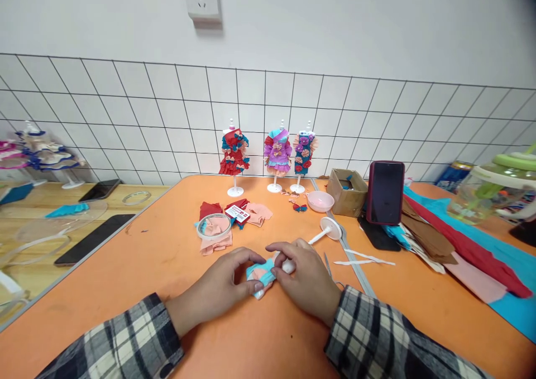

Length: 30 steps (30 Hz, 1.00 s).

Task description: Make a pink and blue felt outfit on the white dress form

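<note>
A small white dress form lies tilted toward me above the orange table, its stand with a round white base pointing away to the right. Light blue and pink cloth wraps the end nearest my hands. My left hand curls around the cloth's left side, thumb and fingers pinching it. From the other side, my right hand grips the dress form and cloth between thumb and fingertips. A pair of scissors lies just right of my right hand, partly hidden by it.
Ring-shaped tape roll and ruffled cloth pieces lie ahead. Three dressed miniature mannequins stand at the wall. A pink bowl, cardboard box, propped phone and fabric strips occupy the right; white strips lie nearer.
</note>
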Motion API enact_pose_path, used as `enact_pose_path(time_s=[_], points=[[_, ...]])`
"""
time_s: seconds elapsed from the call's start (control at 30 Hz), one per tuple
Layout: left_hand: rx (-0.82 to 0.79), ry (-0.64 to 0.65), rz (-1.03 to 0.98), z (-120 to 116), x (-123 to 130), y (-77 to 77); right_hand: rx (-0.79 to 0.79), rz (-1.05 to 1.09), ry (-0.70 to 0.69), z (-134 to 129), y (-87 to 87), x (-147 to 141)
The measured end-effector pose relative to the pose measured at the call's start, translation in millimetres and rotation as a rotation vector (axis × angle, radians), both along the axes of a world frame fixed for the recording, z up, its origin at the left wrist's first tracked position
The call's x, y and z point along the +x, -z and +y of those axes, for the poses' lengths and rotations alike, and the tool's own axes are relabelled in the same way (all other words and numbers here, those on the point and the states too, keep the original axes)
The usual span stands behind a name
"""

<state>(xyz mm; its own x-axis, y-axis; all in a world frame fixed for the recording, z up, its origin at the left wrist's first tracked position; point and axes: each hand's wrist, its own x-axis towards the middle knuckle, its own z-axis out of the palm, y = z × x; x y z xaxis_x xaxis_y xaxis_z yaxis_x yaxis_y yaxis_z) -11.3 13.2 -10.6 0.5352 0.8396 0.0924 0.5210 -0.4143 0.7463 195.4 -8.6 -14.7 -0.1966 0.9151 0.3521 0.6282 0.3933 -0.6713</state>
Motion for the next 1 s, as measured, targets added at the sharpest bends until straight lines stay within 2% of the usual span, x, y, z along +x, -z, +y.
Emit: enact_pose_path(time_s=[0.17,0.27,0.4,0.53,0.73,0.87,1.0], points=[[0.227,0.126,0.016,-4.4,0.1,-4.1,-0.042,-0.01,-0.051,5.0,1.4,2.2],[0.298,0.217,0.093,-5.6,-0.2,-4.5,-0.019,-0.029,-0.072,8.5,1.8,4.8],[0.347,0.256,0.18,-5.6,0.2,-7.5,0.041,-0.064,-0.115,11.5,2.7,6.7],[0.383,0.282,0.222,-4.3,1.1,-11.1,-0.006,-0.032,-0.133,13.0,2.4,7.4],[0.446,0.234,0.264,-4.2,7.1,-13.9,-0.054,0.085,-0.106,17.1,4.3,15.3],[0.417,0.189,0.265,2.4,15.7,-20.8,0.167,-0.016,-0.124,9.3,0.1,22.2],[0.308,0.194,0.246,15.6,27.4,-30.8,0.408,-0.129,-0.108,-1.5,-12.5,34.9]])
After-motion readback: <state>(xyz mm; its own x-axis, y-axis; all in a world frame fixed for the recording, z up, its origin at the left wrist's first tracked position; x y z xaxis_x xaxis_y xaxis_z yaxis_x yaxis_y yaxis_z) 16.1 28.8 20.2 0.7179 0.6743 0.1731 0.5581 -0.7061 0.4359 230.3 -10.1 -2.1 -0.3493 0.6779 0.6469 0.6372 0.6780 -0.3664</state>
